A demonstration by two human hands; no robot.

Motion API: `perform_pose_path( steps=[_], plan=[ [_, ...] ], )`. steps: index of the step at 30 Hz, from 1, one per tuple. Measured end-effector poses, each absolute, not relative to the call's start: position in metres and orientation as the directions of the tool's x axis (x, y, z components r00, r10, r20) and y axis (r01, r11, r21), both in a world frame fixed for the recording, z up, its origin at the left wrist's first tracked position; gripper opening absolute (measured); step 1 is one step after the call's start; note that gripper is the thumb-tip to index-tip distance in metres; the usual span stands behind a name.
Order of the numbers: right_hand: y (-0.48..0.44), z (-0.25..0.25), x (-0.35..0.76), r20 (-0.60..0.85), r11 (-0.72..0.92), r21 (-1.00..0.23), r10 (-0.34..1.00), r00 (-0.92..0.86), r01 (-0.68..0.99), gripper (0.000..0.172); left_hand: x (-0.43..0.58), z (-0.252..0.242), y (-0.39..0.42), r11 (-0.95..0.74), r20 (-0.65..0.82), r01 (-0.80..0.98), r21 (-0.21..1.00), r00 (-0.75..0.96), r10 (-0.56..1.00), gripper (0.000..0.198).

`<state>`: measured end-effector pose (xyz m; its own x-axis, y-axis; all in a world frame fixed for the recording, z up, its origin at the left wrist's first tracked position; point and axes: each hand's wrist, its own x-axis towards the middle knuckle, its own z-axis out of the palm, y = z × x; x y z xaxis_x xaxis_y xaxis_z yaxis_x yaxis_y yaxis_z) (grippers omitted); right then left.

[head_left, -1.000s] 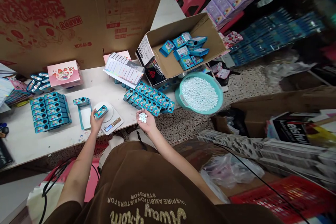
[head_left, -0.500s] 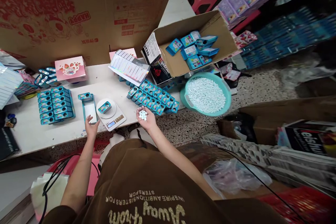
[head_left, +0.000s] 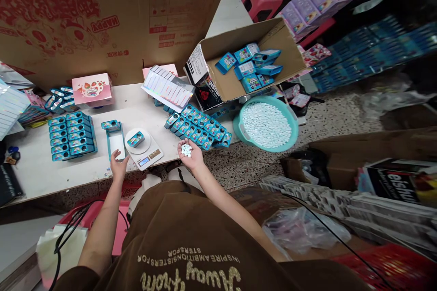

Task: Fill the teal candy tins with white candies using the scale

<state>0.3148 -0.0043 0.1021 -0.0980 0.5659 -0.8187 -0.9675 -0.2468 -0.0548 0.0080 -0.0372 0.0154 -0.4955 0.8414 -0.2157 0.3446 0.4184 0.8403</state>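
Palm up by the table's front edge, my right hand (head_left: 191, 157) cups a small heap of white tablet candies (head_left: 186, 150). My left hand (head_left: 119, 166) has its fingers apart and holds nothing; it is at the near end of an open blue tray (head_left: 117, 142) with one small box in it. Between my hands, a small blue candy box (head_left: 136, 139) lies on the round plate of a white digital scale (head_left: 150, 153), whose display is lit but unreadable. Rows of blue boxes with dark round holes (head_left: 198, 125) stand just beyond my right hand.
A turquoise basin (head_left: 235, 132) full of white tablets is at the right. Behind it, a cardboard carton (head_left: 232, 93) holds several blue boxes. More blue boxes (head_left: 71, 136) are stacked at the left, near a pink box (head_left: 92, 90). A large carton (head_left: 129, 18) walls off the back.
Both hands stay almost in place, the right still cupping the tablets. The view has shifted slightly; the box on the scale has not moved.
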Motion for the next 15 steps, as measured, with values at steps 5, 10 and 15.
perform_pose_path(
  steps=[5, 10, 15],
  plan=[
    [-0.006, 0.101, 0.314, -0.828, -0.245, -0.054, 0.553, -0.094, -0.968, 0.024, 0.018, 0.011, -0.026, 0.333, -0.131, 0.472, 0.816, -0.411, 0.902, 0.067],
    [-0.007, 0.098, 0.312, -0.835, -0.250, -0.049, 0.542, -0.098, -0.967, 0.023, 0.044, 0.007, 0.010, 0.191, -0.008, 0.579, 0.793, -0.305, 0.952, 0.071],
    [-0.006, 0.089, 0.309, -0.832, -0.250, -0.056, 0.546, -0.093, -0.967, 0.022, 0.066, 0.044, 0.028, 0.048, 0.059, 0.564, 0.824, -0.170, 0.984, 0.034]
  ],
)
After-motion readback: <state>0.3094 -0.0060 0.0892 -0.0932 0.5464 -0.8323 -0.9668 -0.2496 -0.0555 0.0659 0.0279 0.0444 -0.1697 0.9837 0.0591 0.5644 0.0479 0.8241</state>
